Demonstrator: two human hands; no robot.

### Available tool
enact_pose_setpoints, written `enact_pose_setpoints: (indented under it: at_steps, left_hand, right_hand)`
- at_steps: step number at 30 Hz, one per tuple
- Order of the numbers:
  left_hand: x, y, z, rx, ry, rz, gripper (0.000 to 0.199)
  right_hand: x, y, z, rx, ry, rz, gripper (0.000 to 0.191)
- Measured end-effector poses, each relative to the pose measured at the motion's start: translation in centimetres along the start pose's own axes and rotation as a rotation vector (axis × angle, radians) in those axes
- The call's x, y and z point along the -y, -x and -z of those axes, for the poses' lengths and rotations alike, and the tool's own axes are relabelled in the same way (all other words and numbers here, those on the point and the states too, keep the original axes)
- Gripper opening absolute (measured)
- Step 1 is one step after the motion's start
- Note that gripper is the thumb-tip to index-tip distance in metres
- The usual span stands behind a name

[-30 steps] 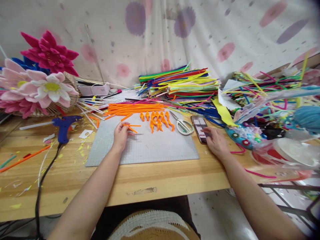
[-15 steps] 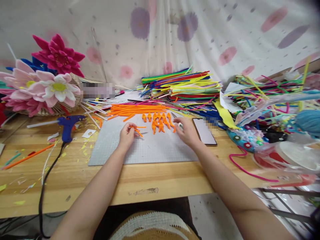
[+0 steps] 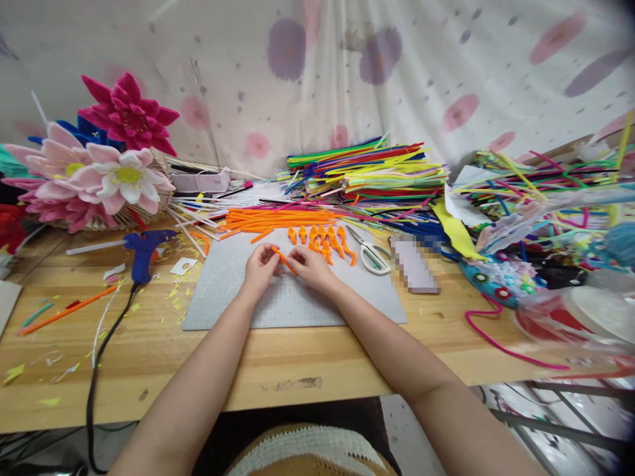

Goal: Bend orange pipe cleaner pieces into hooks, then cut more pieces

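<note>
Over the grey cutting mat [image 3: 218, 301], both hands come close together around one short orange pipe cleaner [image 3: 284, 260], which slants between them above the near-middle of the mat. The left hand [image 3: 264, 262] has thumb and fingers pinched on its upper end; the right hand [image 3: 303, 264] has its fingertips at the lower end, though they are too small and partly hidden for me to tell whether they grip it or merely touch. Work looks well under way: a cluster of bent, shaped orange pieces [image 3: 331, 236] lies at the mat's far side, apparently finished, while the piece between the hands looks straight along its visible length, so its shaping seems barely begun. Plenty of material is left, with a bundle of straight orange stems [image 3: 280, 219] behind the mat and a shorter orange length [image 3: 262, 235] just in front of it. The scissors [image 3: 365, 250] rest unused at the mat's right, beside a phone [image 3: 415, 268] on the wooden worktop [image 3: 347, 360], and the blue glue gun [image 3: 141, 256] lies well apart at left, untouched.
</note>
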State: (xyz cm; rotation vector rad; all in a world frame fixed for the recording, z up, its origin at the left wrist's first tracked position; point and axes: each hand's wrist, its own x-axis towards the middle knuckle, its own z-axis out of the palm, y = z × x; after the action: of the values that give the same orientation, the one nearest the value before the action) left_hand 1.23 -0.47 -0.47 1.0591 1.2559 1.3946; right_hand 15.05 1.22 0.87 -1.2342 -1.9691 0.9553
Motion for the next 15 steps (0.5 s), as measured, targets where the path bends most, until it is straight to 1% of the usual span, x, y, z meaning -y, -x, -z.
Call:
enact_pose_setpoints:
  at_steps: [3, 5, 7, 11, 15]
  left_hand:
    - [0.6, -0.3, 0.2, -0.028, -0.101, -0.077, 0.025]
    - [0.9, -0.5, 0.3, -0.047, -0.189, -0.129, 0.025]
    - [1.1, -0.5, 0.4, -0.052, -0.267, -0.151, 0.024]
    - [1.4, -0.6, 0.6, -0.028, -0.375, -0.171, 0.02]
    - [1.8, -0.8, 0.6, -0.009, -0.373, -0.154, 0.021]
  right_hand:
    - [-0.3, -0.3, -0.3, 0.106, -0.323, -0.144, 0.016]
    - [-0.3, -0.5, -0.4, 0.143, -0.476, -0.189, 0.017]
    - [-0.3, -0.6, -0.3, 0.124, -0.579, -0.226, 0.019]
    - [-0.1, -0.6, 0.0, 0.07, -0.765, -0.304, 0.02]
    - [-0.1, -0.5, 0.1, 0.078, -0.869, -0.336, 0.02]
